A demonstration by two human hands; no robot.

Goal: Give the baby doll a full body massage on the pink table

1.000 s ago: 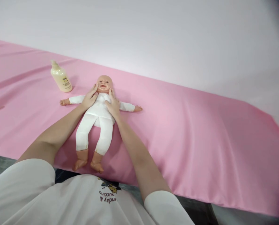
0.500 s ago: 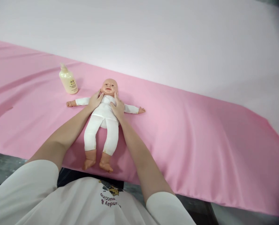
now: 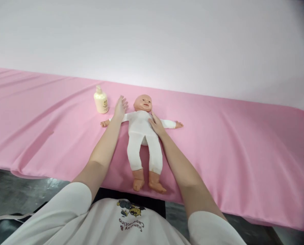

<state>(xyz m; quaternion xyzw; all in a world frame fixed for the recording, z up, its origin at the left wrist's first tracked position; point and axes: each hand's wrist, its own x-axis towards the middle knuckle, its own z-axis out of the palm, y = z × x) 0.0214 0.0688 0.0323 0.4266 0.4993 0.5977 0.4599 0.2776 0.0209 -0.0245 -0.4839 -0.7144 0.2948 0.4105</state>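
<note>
A baby doll [image 3: 141, 123] with a white cloth body lies on its back, its bare feet towards me and both arms stretched out sideways. My left hand [image 3: 120, 106] is raised over the doll's arm on the left, beside the head, fingers apart and holding nothing. Resting against the doll's chest and shoulder on the right is my right hand [image 3: 157, 125], its fingers spread and the fingertips near the neck. A cream-coloured pump bottle [image 3: 101, 100] with a small printed label stands upright to the left of my left hand.
A pink cloth [image 3: 218, 153] with soft folds covers the table and hangs over its front edge. Behind it rises a plain white surface [image 3: 152, 44]. Grey floor [image 3: 52, 185] shows below the near edge.
My left hand has come off the doll's shoulder and moved out to the left, towards the bottle. My right hand stays on the doll. The camera view has shifted left.
</note>
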